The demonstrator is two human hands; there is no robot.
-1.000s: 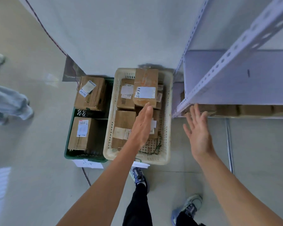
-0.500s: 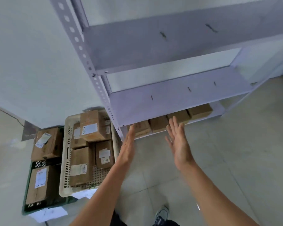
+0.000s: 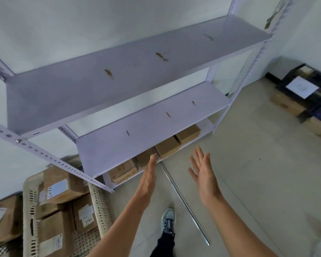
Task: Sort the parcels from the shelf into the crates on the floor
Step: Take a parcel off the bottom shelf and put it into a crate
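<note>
Left hand and right hand flat, empty, floor between; left maybe touching shelf-edge parcel.

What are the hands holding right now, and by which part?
Nothing is held. The left hand and the right hand are both empty, fingers straight.

Both the left hand and the right hand reach empty, fingers straight, toward the cardboard parcels along the front edge of the shelf's lowest level, beside a parcel-filled cream crate.
</note>
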